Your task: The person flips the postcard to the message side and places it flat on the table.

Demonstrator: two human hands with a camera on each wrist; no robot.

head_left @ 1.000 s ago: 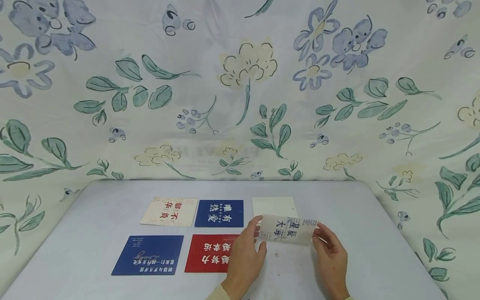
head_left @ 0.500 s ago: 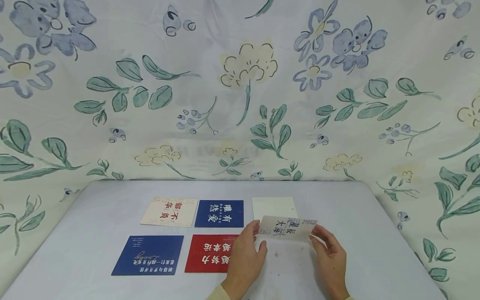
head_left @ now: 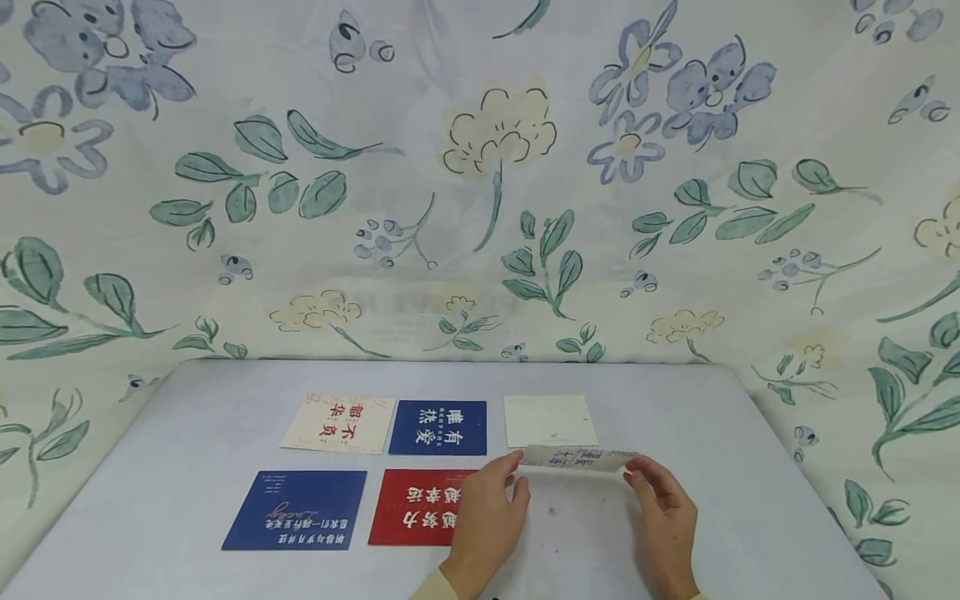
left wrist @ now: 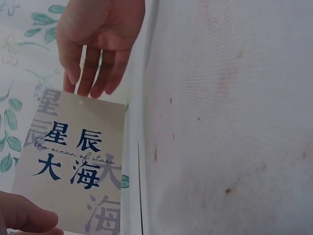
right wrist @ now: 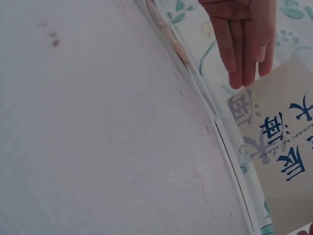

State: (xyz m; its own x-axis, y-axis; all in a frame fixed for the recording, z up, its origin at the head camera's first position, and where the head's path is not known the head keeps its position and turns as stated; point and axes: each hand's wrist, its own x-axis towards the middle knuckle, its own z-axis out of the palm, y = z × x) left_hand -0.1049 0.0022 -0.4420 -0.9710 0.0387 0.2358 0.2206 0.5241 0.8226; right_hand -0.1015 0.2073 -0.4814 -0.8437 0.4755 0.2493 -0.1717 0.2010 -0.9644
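Observation:
A cream postcard (head_left: 577, 457) with dark blue and pale lilac characters is held by its two ends above the table. The left hand (head_left: 487, 518) holds its left end, and the right hand (head_left: 663, 521) pinches the right end. In the head view its face is strongly foreshortened and bends slightly. The left wrist view shows the printed face of the postcard (left wrist: 78, 152) broadly, with the left thumb (left wrist: 27, 214) at its lower corner and the right hand (left wrist: 100, 46) at the far edge. In the right wrist view, the left hand's fingers (right wrist: 242, 54) meet the card's upper corner.
On the white table (head_left: 637, 567) lie a cream postcard with red characters (head_left: 339, 423), a blue one (head_left: 438, 427), a larger blue one (head_left: 296, 510), a red one (head_left: 420, 507) partly behind the left hand, and a pale one (head_left: 550, 421). A floral cloth (head_left: 480, 208) hangs behind.
The held postcard has tipped from facing the head camera to nearly edge-on and sits lower. More of the pale postcard behind it shows. The hands shifted only slightly; the other postcards stayed put.

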